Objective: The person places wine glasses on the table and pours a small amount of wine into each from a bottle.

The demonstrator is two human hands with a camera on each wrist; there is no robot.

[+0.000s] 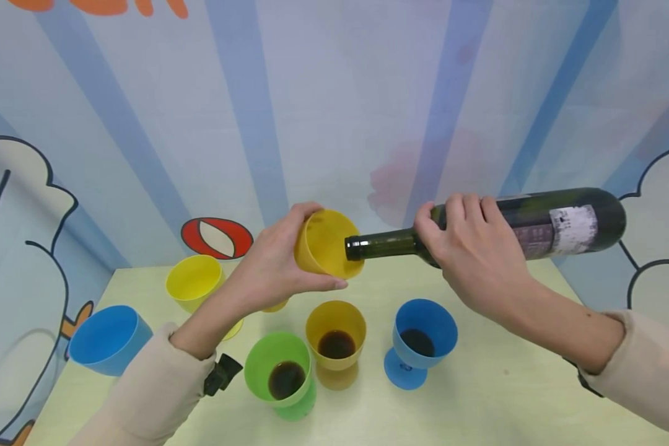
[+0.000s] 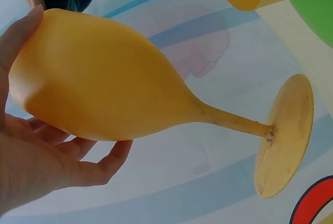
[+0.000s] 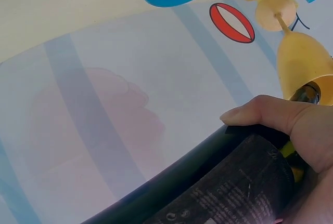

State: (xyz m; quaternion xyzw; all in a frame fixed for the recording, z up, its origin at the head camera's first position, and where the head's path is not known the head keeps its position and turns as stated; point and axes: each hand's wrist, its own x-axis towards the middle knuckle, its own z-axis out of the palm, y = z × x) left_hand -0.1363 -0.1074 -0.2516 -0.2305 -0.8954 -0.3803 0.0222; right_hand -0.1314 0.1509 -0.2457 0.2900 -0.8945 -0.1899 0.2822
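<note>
My left hand (image 1: 273, 257) grips the bowl of an orange-yellow plastic goblet (image 1: 330, 244), raised above the table and tilted with its mouth toward the bottle. In the left wrist view the goblet (image 2: 104, 73) shows its slim stem and round foot (image 2: 286, 135). My right hand (image 1: 476, 254) wraps round the shoulder of a dark green wine bottle (image 1: 535, 223), held nearly level. The bottle's neck (image 1: 387, 244) points left, its mouth at the goblet's rim. In the right wrist view the bottle's dark label (image 3: 229, 187) faces the camera.
On the table (image 1: 513, 396), green (image 1: 281, 365), orange-yellow (image 1: 336, 331) and blue goblets (image 1: 424, 334) hold dark liquid. At the left stand a bright yellow goblet (image 1: 195, 282) and another blue one (image 1: 110, 341). A striped, cartoon-printed backdrop (image 1: 334, 111) rises behind.
</note>
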